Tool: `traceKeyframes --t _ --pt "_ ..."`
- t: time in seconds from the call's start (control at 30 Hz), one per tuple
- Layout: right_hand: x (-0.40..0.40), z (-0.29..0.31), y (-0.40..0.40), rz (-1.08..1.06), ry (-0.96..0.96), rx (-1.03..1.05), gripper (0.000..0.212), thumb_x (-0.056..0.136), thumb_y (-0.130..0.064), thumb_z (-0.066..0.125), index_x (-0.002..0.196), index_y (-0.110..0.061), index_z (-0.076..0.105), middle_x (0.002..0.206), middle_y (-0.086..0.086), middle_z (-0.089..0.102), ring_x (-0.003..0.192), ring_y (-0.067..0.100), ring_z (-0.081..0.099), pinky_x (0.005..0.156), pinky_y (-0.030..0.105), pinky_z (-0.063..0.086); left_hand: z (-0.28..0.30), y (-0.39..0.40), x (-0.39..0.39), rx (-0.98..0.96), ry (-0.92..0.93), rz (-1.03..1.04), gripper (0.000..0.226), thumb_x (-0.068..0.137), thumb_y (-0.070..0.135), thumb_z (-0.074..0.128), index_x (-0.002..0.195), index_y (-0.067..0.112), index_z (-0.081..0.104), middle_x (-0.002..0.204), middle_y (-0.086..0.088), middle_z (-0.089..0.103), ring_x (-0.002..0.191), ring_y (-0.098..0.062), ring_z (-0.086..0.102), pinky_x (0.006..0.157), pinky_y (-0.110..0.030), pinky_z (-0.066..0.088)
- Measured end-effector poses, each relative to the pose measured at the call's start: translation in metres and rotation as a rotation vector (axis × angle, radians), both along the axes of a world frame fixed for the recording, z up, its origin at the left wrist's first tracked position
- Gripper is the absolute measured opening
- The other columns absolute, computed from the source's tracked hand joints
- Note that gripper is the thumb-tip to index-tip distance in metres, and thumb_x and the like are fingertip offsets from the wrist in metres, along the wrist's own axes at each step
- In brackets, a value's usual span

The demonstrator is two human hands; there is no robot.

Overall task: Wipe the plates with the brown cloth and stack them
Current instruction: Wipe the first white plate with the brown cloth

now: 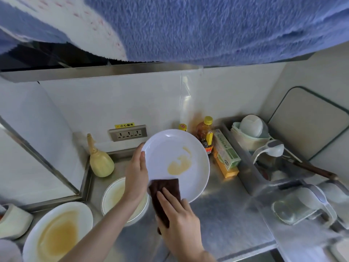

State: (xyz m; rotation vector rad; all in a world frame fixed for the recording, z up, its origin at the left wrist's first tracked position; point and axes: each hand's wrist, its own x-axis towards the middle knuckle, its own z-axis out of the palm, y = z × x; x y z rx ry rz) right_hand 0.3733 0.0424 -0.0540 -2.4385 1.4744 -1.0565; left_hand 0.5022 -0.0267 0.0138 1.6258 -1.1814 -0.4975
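My left hand point(136, 173) grips the left rim of a white plate point(175, 148), holding it tilted above the steel counter. A yellow-brown smear marks the plate's middle. My right hand point(177, 222) presses the brown cloth point(166, 190) flat against the plate's lower edge, fingers spread over it. Below my left forearm sits a second plate point(115, 193) with a thin rim line and a yellowish film, partly hidden. A third white plate point(58, 233) with a large brown-yellow stain lies at the near left.
Against the back wall stand sauce bottles point(204, 132), a green and orange box point(226, 154) and a beige gourd-shaped bottle point(100, 161). A dish rack point(264, 148) with bowls and a ladle fills the right side. A blue towel point(207, 29) hangs overhead. A socket strip point(128, 133) sits on the backsplash.
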Motion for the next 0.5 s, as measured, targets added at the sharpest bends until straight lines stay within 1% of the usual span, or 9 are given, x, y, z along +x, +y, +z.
traceKeyframes --t 0.07,0.13,0.2,0.3,0.37,0.43,0.47,0.5 --pt "-0.008 0.002 -0.003 0.034 0.066 -0.061 0.049 0.069 -0.029 0.064 0.118 -0.031 0.063 0.123 -0.019 0.062 0.068 0.013 0.054 0.037 0.018 0.043 0.000 -0.001 0.007 0.019 -0.005 -0.019 0.037 0.101 0.011 0.031 0.136 0.010 0.045 0.118 0.009 0.047 0.112 -0.007 0.042 0.086 -0.006 0.026" --pt "-0.032 0.000 -0.014 0.073 0.190 -0.150 0.058 0.064 -0.020 0.068 0.120 -0.027 0.057 0.125 -0.015 0.061 0.066 0.017 0.054 0.036 0.020 0.042 0.002 -0.004 0.022 0.079 0.008 -0.032 0.037 0.102 0.015 0.031 0.137 0.015 0.044 0.118 0.008 0.050 0.112 -0.009 0.044 0.088 -0.014 0.029" --pt "-0.056 -0.001 -0.026 0.060 0.259 -0.208 0.054 0.068 -0.018 0.065 0.121 -0.024 0.054 0.126 -0.011 0.062 0.067 0.019 0.055 0.037 0.021 0.041 0.005 -0.005 0.033 0.152 0.013 -0.096 0.037 0.102 0.021 0.031 0.137 0.024 0.043 0.121 0.007 0.054 0.113 -0.011 0.047 0.090 -0.022 0.031" --pt "-0.072 -0.001 -0.040 0.003 0.221 -0.334 0.036 0.074 -0.009 0.060 0.108 -0.021 0.061 0.113 -0.009 0.069 0.063 0.018 0.054 0.039 0.021 0.041 0.014 -0.006 0.033 0.212 0.065 -0.182 0.036 0.102 0.028 0.031 0.135 0.033 0.044 0.128 0.009 0.053 0.120 -0.011 0.045 0.095 -0.027 0.032" --pt "-0.075 0.004 -0.043 -0.027 0.173 -0.399 0.030 0.075 -0.002 0.059 0.096 -0.020 0.070 0.105 -0.009 0.071 0.065 0.017 0.050 0.040 0.022 0.042 0.021 -0.005 0.026 0.196 0.194 -0.145 0.037 0.100 0.035 0.036 0.136 0.034 0.040 0.135 0.008 0.049 0.125 -0.013 0.044 0.101 -0.030 0.034" --pt "-0.072 0.010 -0.043 -0.065 0.137 -0.426 0.030 0.074 0.001 0.057 0.089 -0.019 0.074 0.101 -0.010 0.072 0.066 0.016 0.047 0.040 0.023 0.042 0.021 0.003 0.012 0.171 0.357 -0.087 0.048 0.096 0.037 0.045 0.141 0.034 0.030 0.137 0.009 0.046 0.125 -0.013 0.045 0.106 -0.039 0.038" --pt "-0.067 0.012 -0.042 -0.092 0.116 -0.424 0.031 0.073 0.001 0.058 0.089 -0.019 0.074 0.099 -0.011 0.072 0.065 0.016 0.047 0.040 0.023 0.042 0.018 0.010 0.000 0.145 0.419 -0.085 0.052 0.094 0.036 0.050 0.142 0.033 0.028 0.134 0.011 0.048 0.123 -0.013 0.047 0.104 -0.044 0.040" --pt "-0.059 0.013 -0.039 -0.121 0.084 -0.407 0.031 0.071 0.001 0.060 0.089 -0.020 0.074 0.098 -0.011 0.072 0.063 0.017 0.049 0.040 0.023 0.041 0.011 0.019 -0.013 0.097 0.464 -0.093 0.052 0.093 0.035 0.053 0.139 0.034 0.031 0.131 0.014 0.050 0.121 -0.012 0.050 0.101 -0.048 0.043"
